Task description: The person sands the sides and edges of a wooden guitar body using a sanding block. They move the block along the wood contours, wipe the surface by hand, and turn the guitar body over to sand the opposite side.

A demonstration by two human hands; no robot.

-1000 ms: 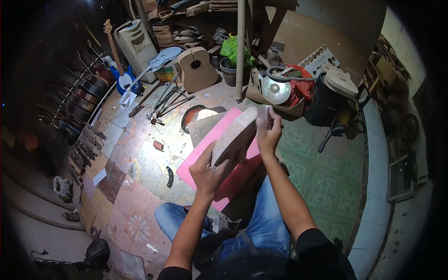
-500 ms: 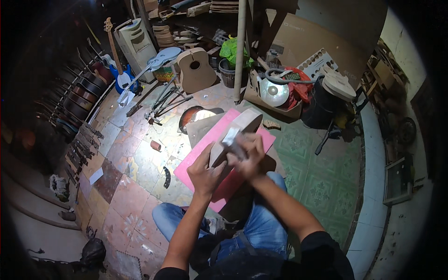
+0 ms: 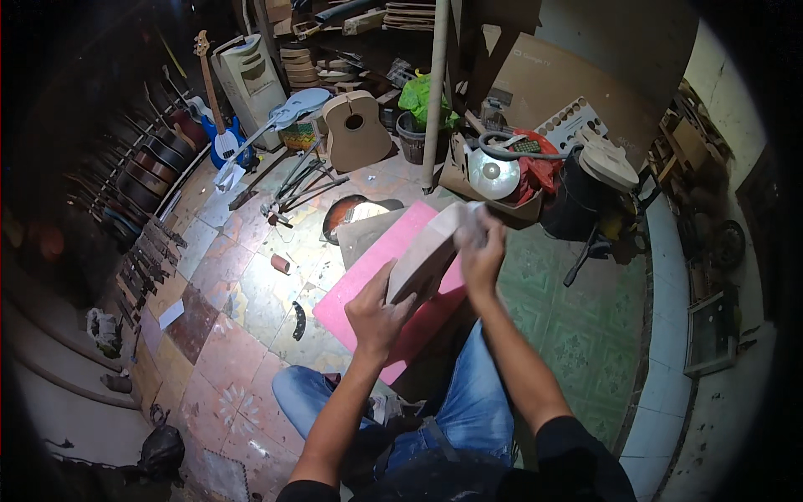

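My left hand (image 3: 374,314) grips the near end of a thick pale wooden piece (image 3: 418,255), standing on edge over a pink board (image 3: 347,309) in front of my knees. My right hand (image 3: 483,259) is closed on a small grey block (image 3: 473,219), blurred, against the far upper end of the wood. A grey-brown board (image 3: 355,247) lies under the pink one. Beyond it is a sunburst guitar body (image 3: 339,217), partly covered. A curved dark piece (image 3: 299,320) and a reddish cylinder (image 3: 280,263) lie on the tiles to the left.
Racked guitars (image 3: 155,167) and a blue bass (image 3: 224,146) stand left. An unfinished acoustic guitar body (image 3: 360,142), a pole (image 3: 432,125) and a box of clutter (image 3: 493,188) are at the back. A black bucket (image 3: 569,209) stands right, near a framed pane (image 3: 707,330).
My right hand swung down toward me along the wood half a second ago and is now back up at the far end. My left hand keeps its hold with little movement.
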